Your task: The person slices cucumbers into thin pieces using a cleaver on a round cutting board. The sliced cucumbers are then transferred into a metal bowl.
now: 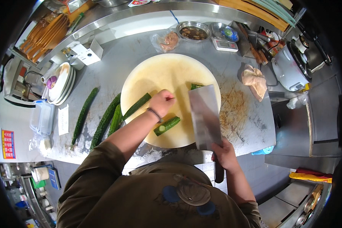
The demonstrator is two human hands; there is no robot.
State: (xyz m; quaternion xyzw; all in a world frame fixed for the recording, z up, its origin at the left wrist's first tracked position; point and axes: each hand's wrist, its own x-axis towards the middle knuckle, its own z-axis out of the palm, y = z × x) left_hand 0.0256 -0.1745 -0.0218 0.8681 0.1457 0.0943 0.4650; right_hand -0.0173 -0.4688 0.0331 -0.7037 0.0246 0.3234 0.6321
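Observation:
On the steel worktop (pixel 111 57) lies a round pale cutting board (pixel 171 67). My left hand (pixel 162 102), a bead bracelet at its wrist, is curled closed over the board; anything small inside it is hidden. Beside it a long cucumber section (pixel 139 105) reaches over the board's left edge. A short cut cucumber piece (pixel 167 126), one pale end showing, lies nearer me. My right hand (pixel 225 154) grips the dark handle of a Chinese cleaver (pixel 205 116), its broad blade over the board's right side. Past the blade's far end another cucumber piece (pixel 196 86) is partly covered.
Whole cucumbers (pixel 85 115) lie left of the board, near stacked white plates (pixel 64 85) and a plastic container (pixel 42 116). Behind stand a metal bowl (pixel 193 30) of dark liquid and a digital scale (pixel 224 45). Raw meat (pixel 254 81) and a rice cooker (pixel 290 68) are at right.

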